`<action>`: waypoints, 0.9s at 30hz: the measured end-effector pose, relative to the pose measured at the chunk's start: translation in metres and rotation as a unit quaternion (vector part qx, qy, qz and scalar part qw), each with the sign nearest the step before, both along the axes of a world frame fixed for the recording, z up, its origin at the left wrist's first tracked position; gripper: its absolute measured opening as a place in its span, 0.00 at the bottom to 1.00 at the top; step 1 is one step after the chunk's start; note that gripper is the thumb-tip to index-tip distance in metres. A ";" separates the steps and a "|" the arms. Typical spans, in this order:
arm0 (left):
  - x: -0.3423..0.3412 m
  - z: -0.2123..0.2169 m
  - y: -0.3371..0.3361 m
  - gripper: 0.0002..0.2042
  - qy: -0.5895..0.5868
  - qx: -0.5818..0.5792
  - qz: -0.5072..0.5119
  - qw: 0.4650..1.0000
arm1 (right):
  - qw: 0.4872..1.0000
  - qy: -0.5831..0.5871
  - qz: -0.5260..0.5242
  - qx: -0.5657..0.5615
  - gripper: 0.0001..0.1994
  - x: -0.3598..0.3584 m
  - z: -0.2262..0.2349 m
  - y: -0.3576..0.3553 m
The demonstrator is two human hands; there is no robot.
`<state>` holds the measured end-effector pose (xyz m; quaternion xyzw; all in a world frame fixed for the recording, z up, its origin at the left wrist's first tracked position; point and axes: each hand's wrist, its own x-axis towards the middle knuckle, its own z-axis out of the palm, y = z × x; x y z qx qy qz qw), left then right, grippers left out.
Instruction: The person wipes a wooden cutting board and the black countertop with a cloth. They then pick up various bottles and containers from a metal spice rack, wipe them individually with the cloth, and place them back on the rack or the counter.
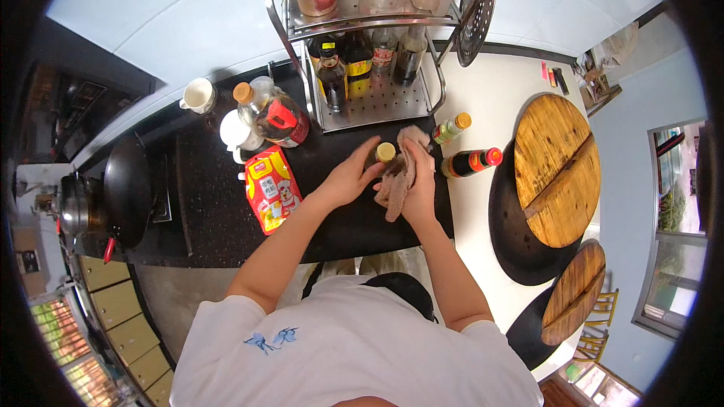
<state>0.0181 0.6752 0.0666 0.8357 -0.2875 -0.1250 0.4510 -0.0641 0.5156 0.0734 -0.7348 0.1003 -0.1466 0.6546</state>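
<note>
You get a bright, sharp picture in the middle, with daylight coming in from the window on your right. The edges bend round and turn black.

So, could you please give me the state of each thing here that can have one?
Yellow-capped bottle: upright, capped, held by left hand.
Brown cloth: crumpled in right hand, against the bottle.
Red-capped bottle: lying down, capped.
Red-and-yellow bag: lying flat.
Round wooden lid: lying flat.

A soft brown cloth, glossy plastic packet, matt black counter, rough wooden lid
</note>
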 end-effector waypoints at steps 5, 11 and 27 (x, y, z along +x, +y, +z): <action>0.006 -0.043 0.007 0.34 -0.015 -0.056 -0.086 0.995 | 0.973 -0.048 -0.084 -0.210 0.32 0.028 0.002 0.020; -0.003 -0.053 0.001 0.34 0.037 -0.067 -0.010 0.997 | 0.965 -0.104 -0.090 -0.225 0.29 0.020 -0.066 0.013; -0.008 -0.064 -0.075 0.39 0.098 -0.070 -0.073 0.990 | 0.895 0.164 0.004 -0.414 0.20 -0.075 -0.103 -0.067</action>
